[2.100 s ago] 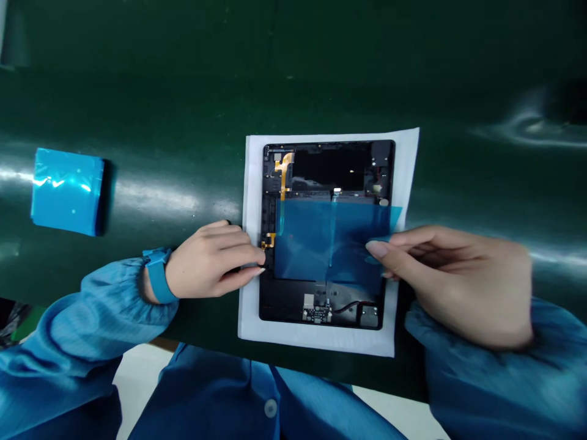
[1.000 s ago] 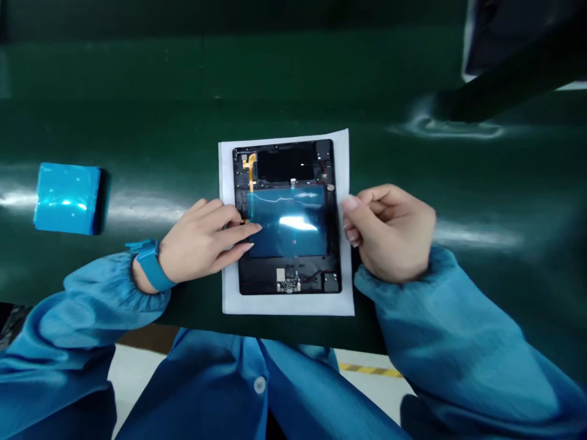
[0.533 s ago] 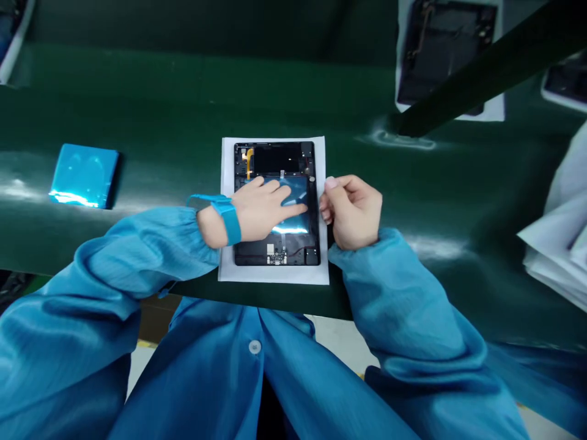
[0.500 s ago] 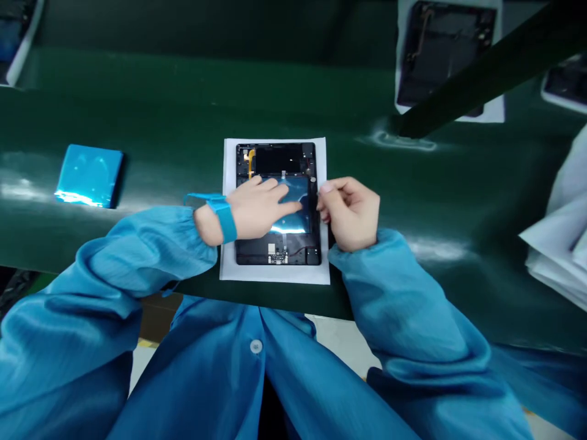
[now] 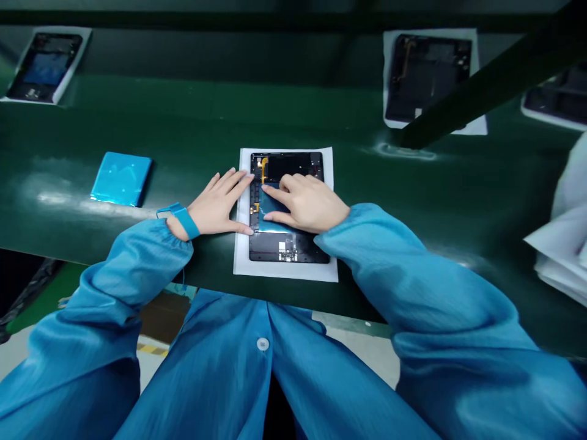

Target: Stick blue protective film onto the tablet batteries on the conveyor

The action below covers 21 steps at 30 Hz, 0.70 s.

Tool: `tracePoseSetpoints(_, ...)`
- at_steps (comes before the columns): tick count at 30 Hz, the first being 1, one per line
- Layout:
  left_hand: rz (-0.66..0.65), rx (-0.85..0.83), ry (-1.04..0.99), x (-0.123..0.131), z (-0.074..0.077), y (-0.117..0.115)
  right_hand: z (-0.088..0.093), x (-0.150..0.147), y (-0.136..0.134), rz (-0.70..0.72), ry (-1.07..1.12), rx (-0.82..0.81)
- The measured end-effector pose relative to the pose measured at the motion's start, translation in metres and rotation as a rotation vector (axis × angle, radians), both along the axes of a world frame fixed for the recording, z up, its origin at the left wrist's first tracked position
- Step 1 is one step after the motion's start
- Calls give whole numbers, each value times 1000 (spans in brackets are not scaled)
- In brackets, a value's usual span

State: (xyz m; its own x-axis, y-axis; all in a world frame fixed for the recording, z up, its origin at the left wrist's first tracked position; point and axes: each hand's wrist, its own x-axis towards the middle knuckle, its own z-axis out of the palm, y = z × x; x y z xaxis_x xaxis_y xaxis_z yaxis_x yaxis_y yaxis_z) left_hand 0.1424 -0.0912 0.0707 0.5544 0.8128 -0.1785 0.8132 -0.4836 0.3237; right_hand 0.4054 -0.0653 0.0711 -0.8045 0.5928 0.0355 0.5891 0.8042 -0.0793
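An opened black tablet housing (image 5: pixel 266 249) lies on a white sheet (image 5: pixel 287 272) in front of me. In its middle sits a flat, blue-filmed battery (image 5: pixel 275 206), partly covered by my right hand (image 5: pixel 314 203). That hand's index finger and thumb stretch apart over the battery's left part, while its other fingers are bent. With fingers spread, my left hand (image 5: pixel 217 205) rests at the housing's left edge, its fingertips touching or very near the frame. It wears a blue wrist strap (image 5: pixel 186 221). An orange flex cable (image 5: pixel 264 166) shows at the housing's upper left.
Left of the sheet lies a blue-wrapped flat block (image 5: pixel 121 178). More tablet housings on white sheets lie at the far left (image 5: pixel 46 67) and far right (image 5: pixel 426 79). A dark slanted post (image 5: pixel 477 85) rises at the right, near a white paper stack (image 5: pixel 562 238).
My left hand has moved off the battery to the housing's left edge, fingers spread. My right hand has come from the right edge onto the battery and opened its index finger and thumb.
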Motion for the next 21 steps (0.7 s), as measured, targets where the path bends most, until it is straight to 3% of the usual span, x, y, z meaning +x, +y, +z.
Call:
tracePoseSetpoints(4, -19, -5, -15, 1, -2, -1, -1, 9, -30, 150, 46, -21)
tracePoseSetpoints(6, -27, -2, -24, 0, -4, -1, -2, 12, -36, 156, 52, -27)
tracePoseSetpoints(10, -24, 6, -6, -1, -5, -1, -2, 16, -22, -146, 21, 37)
tracePoseSetpoints(12, -21, 1, 5, 0, -4, -1, -2, 17, -20, -205, 8, 54)
tracePoseSetpoints(18, -28, -7, 44, 5, 1, -2, -2, 17, -62, 107, 81, -4)
tracePoseSetpoints(21, -27, -11, 86, 4, 6, -2, 0, 25, -64, 91, 116, 5)
